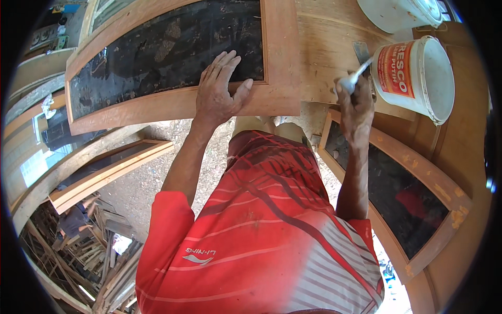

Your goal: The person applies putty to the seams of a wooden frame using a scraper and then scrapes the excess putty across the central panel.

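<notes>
My left hand (219,94) lies flat, fingers stretched, on the lower rail of a wooden-framed panel (282,63) with a dark, smudged glass-like infill (167,57). In my right hand (357,112), closed fingers grip a white object (353,78) with a rounded end and a thin stem pointing up to the right; its exact kind cannot be made out. Just beyond that hand, a flat metal blade (361,51) rests on the wooden tabletop (329,47). Close by on the right, a white plastic bucket (436,78) with a red and orange label is tipped on its side.
Another white bucket (392,13) stands at the far right. A second dark-panelled wooden frame (413,157) leans at the lower right, and a smaller one (115,170) is at the left. Scrap wood (104,261) and another person (76,220) are at lower left.
</notes>
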{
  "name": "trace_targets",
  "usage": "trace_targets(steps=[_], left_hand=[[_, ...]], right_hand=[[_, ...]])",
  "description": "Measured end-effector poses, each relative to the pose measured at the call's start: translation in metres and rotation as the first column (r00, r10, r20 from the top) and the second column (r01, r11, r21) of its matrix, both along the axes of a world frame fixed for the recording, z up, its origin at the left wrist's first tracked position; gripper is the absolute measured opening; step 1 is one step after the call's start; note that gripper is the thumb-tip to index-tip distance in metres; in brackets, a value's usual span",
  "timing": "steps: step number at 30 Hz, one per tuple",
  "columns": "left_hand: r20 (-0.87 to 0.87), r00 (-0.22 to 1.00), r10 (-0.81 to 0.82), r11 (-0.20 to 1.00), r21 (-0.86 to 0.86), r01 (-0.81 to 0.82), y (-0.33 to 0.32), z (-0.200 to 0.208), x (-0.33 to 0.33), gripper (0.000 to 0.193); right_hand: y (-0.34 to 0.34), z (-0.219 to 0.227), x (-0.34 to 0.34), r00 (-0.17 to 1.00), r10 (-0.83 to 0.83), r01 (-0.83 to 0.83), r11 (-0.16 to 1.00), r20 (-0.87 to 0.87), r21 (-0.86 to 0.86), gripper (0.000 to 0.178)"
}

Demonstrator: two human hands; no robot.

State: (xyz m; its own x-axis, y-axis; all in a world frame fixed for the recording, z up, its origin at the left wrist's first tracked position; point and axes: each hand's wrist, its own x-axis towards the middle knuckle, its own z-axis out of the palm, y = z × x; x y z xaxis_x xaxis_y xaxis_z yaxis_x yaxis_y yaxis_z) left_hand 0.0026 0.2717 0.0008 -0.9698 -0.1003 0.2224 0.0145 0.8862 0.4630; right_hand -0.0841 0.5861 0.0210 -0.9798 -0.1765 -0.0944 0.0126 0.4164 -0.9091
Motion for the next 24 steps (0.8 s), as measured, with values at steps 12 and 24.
trace_targets(steps=[12, 24], left_hand=[[-0.161, 0.985, 0.066, 0.990, 0.134, -0.045, 0.010, -0.024, 0.004, 0.064], [-0.057, 0.990, 0.130, 0.988, 0.090, -0.125, -0.002, -0.007, 0.015, 0.056]], right_hand=[[0.012, -0.003, 0.061, 0.990, -0.137, 0.138, 0.990, -0.015, 0.039, 0.062], [-0.027, 0.033, 0.031, 0.980, 0.192, -0.178, 0.967, -0.061, 0.185, 0.022]])
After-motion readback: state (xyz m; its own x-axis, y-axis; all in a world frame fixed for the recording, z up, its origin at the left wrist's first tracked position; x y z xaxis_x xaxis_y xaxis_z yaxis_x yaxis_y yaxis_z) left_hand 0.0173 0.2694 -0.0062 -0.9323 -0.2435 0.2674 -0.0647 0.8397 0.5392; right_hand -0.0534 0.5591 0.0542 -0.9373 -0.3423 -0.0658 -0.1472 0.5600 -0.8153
